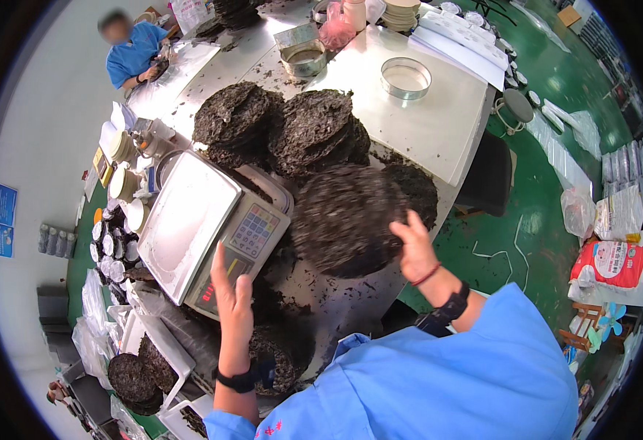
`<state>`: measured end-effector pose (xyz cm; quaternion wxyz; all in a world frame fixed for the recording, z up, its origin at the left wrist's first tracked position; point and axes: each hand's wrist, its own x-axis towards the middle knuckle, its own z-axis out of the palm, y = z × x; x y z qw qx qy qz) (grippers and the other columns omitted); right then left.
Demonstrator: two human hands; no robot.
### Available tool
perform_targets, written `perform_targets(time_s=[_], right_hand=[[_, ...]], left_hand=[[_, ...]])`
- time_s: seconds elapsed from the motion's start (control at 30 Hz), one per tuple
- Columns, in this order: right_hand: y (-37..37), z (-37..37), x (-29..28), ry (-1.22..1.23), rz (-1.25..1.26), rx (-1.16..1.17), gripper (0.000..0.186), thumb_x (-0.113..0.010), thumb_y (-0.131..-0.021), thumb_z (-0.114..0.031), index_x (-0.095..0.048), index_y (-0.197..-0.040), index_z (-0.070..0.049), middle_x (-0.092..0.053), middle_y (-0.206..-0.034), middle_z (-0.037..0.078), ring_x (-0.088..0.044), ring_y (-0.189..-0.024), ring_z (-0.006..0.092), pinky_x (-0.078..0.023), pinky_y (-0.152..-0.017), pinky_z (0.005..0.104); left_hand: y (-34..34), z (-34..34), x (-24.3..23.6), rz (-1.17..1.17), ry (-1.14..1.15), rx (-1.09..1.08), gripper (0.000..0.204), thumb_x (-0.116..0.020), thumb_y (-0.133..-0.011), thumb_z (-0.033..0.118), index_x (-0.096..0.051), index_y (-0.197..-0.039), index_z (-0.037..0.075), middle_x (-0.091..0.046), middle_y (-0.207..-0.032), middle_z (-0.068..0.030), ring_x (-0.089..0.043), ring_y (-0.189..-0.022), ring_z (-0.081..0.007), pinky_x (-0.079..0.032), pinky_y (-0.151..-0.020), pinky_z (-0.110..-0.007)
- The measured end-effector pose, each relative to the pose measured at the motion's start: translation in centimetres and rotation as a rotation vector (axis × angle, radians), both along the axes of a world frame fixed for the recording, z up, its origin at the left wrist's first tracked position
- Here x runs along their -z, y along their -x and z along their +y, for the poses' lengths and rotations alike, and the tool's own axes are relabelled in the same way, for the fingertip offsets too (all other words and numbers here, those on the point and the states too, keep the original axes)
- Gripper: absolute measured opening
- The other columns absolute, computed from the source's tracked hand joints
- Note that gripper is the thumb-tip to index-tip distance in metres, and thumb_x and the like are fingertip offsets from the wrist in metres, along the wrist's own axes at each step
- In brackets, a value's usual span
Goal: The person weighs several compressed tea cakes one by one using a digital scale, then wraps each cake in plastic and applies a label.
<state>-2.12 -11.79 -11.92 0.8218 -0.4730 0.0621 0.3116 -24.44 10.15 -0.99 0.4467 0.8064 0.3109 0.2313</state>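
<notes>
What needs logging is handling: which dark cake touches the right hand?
The blurred cake right of the digital scale: the right hand holds its edge; others look sharper.

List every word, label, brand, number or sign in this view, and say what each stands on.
Printed text and numbers are not copied out here; this is where they stand:
Scale display: glowing red digits.
Scale keypad: key markings, too small to read.
Blue wall posters: pale print, too small to read.
Red-and-white bag: printed characters on red.
Blue shirt: small red marks, too unclear to read.
</notes>
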Motion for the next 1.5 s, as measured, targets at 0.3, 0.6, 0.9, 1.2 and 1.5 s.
perform_targets(time_s=[0.3,0.6,0.9,1.2,1.5], right_hand=[[-9.9,-5.4,12.9,0.259,-0.106,0.177,0.038,-0.057,-0.086,0.003,-0.053,-0.123,0.001,-0.062,-0.118,0.010,-0.059,-0.106,0.0232,-0.047,-0.094,0.0371],[-13.6,-7.6,15.4,0.983,-0.655,0.261,0.050,-0.062,-0.086,-0.006,-0.050,-0.134,-0.004,-0.054,-0.126,0.020,-0.057,-0.109,0.0277,-0.048,-0.095,0.0399],[10.3,7.5,-2.5,0.217,-1.201,-0.879,0.035,-0.058,-0.086,-0.005,-0.057,-0.121,-0.001,-0.057,-0.113,0.014,-0.059,-0.103,0.0246,-0.047,-0.093,0.0343],[29.0,9.9,3.5,0.042,-2.062,-1.454,0.089,-0.081,-0.070,-0.026,-0.037,-0.145,-0.010,-0.031,-0.152,0.017,-0.025,-0.143,0.0365,-0.023,-0.117,0.0487],[25.3,14.0,-5.7,0.089,-1.174,-0.927,0.029,-0.066,-0.093,-0.010,-0.062,-0.120,0.001,-0.069,-0.104,0.006,-0.060,-0.092,0.0097,-0.047,-0.086,0.0246]], left_hand=[[20.6,-5.5,12.1,0.561,-0.287,-0.724,0.084,-0.075,-0.081,0.036,-0.036,-0.145,-0.001,-0.040,-0.142,-0.0242,-0.037,-0.132,-0.0394,-0.028,-0.112,-0.046],[27.7,-13.8,19.4,0.477,0.232,-1.272,0.113,-0.089,-0.062,0.040,-0.029,-0.147,-0.006,-0.037,-0.144,-0.0292,-0.035,-0.135,-0.0407,-0.031,-0.113,-0.045],[25.8,-12.2,19.4,0.640,-0.221,-1.265,0.089,-0.086,-0.062,0.042,-0.045,-0.132,0.006,-0.048,-0.134,-0.0171,-0.043,-0.125,-0.0375,-0.035,-0.104,-0.049],[25.8,-12.1,15.7,-0.401,0.428,-1.180,0.074,-0.078,-0.079,0.010,-0.035,-0.138,0.001,-0.052,-0.129,-0.0187,-0.053,-0.118,-0.0255,-0.042,-0.102,-0.036],[27.8,-12.1,17.5,0.305,-0.058,-1.123,0.093,-0.081,-0.075,0.035,-0.032,-0.147,0.001,-0.038,-0.141,-0.0200,-0.035,-0.129,-0.0399,-0.030,-0.108,-0.047]])
